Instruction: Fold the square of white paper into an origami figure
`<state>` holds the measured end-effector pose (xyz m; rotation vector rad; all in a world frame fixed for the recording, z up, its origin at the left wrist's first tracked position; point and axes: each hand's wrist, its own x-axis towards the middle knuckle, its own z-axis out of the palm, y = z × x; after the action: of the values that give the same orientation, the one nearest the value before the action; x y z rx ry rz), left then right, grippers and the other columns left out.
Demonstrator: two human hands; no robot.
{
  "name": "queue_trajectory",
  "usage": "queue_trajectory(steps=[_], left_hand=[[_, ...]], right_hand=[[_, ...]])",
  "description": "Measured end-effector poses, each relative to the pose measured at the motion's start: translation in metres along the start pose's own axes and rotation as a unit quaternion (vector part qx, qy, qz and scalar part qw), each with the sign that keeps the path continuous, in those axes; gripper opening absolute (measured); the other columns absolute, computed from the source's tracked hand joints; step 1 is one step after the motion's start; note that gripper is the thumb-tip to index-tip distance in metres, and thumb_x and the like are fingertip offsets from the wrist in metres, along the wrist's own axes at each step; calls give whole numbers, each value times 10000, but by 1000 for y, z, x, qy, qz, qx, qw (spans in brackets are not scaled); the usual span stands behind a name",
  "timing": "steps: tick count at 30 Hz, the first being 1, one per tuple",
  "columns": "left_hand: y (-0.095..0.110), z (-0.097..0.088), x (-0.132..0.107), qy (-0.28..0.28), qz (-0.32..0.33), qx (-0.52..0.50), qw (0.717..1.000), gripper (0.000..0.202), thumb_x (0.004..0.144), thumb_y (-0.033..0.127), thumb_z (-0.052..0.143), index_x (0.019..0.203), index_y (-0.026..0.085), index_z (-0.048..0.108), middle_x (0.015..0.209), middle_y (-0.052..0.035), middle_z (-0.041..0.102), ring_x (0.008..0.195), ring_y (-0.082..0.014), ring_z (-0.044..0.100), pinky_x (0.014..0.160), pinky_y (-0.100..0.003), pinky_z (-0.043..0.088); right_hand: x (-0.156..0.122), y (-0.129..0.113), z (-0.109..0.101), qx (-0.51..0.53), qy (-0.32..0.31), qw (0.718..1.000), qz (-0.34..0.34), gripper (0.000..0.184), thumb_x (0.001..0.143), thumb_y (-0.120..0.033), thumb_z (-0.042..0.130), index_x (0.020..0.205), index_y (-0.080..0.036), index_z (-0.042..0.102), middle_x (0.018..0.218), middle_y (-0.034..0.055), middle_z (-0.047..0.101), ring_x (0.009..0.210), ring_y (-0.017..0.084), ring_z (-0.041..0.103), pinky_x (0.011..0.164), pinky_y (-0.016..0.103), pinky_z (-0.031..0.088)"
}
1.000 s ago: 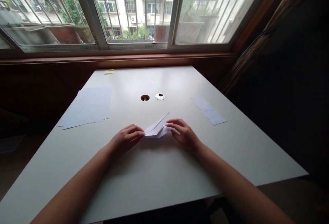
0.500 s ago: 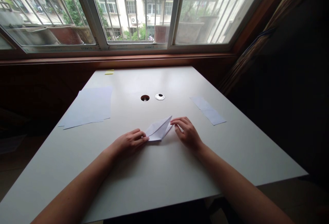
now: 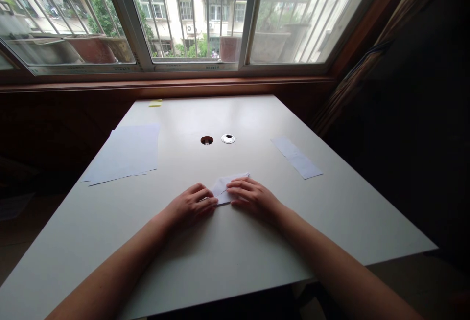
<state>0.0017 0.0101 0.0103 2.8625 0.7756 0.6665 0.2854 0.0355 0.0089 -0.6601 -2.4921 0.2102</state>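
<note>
A folded sheet of white paper (image 3: 221,185) lies on the white table in front of me, low and nearly flat. My left hand (image 3: 194,203) is closed on its left corner, thumb at the near edge and fingers bent above. Over the right part of the paper rests my right hand (image 3: 253,196). Its fingers reach across the top and its thumb sits at the near edge. Much of the right half of the paper is hidden under these fingers; its far right tip shows beyond them.
Several flat white sheets (image 3: 127,153) lie at the table's left edge. A strip of paper (image 3: 297,157) lies to the right. Toward the back are a round cable hole (image 3: 206,140), its metal cover (image 3: 228,138) and a yellow slip (image 3: 155,103). Barred windows stand behind the table.
My right hand has moved left and onto the paper. The raised flap on the right has come down flat. My left hand has shifted slightly to the right, still holding the left corner.
</note>
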Motion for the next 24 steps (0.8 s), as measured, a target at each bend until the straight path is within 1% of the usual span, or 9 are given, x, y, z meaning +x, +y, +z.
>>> queue_trajectory(steps=[2,7,11,15,17,20,22,24], left_hand=[[-1,-1,1,3,-12,-24,1000,211,960,214,554,1160,191,616,1059,-93,646,982,-204,576,855,-341,529],[-4,-3,2,4,-41,-70,997,179,959,272,559,1094,160,595,1055,-105,626,951,-195,571,850,-333,523],[-6,-5,2,-3,-41,-97,994,110,956,259,552,963,171,619,1002,-91,631,896,-176,567,813,-302,507],[-8,-4,1,2,-44,-108,993,113,958,252,554,939,176,636,990,-83,645,883,-167,572,813,-291,500],[-10,-2,0,5,-44,-104,994,115,957,248,554,934,178,642,998,-82,653,888,-167,576,812,-289,502],[-11,-1,-1,8,-31,-93,995,123,953,246,556,906,178,648,1007,-84,665,894,-169,584,807,-286,507],[-11,0,-1,17,-25,-85,996,138,955,240,551,877,177,647,992,-84,673,880,-167,591,798,-285,511],[-10,-1,-1,29,-23,-80,996,147,957,232,548,861,176,644,971,-80,680,857,-162,598,784,-282,516]], right_hand=[[0,2,1,9,-3,1000,7,295,923,-295,643,1205,-211,647,1199,99,690,1156,238,616,979,413,545],[0,1,1,11,-3,1000,4,236,929,-308,635,1141,-212,672,1180,92,699,1127,233,629,970,405,542],[2,1,2,-2,-2,1000,-10,174,931,-296,633,1070,-211,694,1151,80,715,1090,222,638,939,384,545],[3,2,2,-34,-2,999,-24,178,943,-269,613,1094,-217,690,1136,78,720,1061,211,634,910,378,538],[4,1,1,-60,-14,997,-46,185,956,-241,586,1112,-214,682,1134,77,718,1041,208,630,885,380,533],[9,-2,1,-92,-39,990,-99,200,972,-188,542,1128,-197,666,1138,80,710,992,196,623,830,360,531],[14,-3,1,-102,-50,984,-135,218,975,-149,517,1138,-189,655,1134,85,703,962,185,620,813,345,534],[19,-3,4,-103,-50,982,-153,221,972,-131,508,1131,-187,652,1113,83,703,944,184,619,801,341,536]])
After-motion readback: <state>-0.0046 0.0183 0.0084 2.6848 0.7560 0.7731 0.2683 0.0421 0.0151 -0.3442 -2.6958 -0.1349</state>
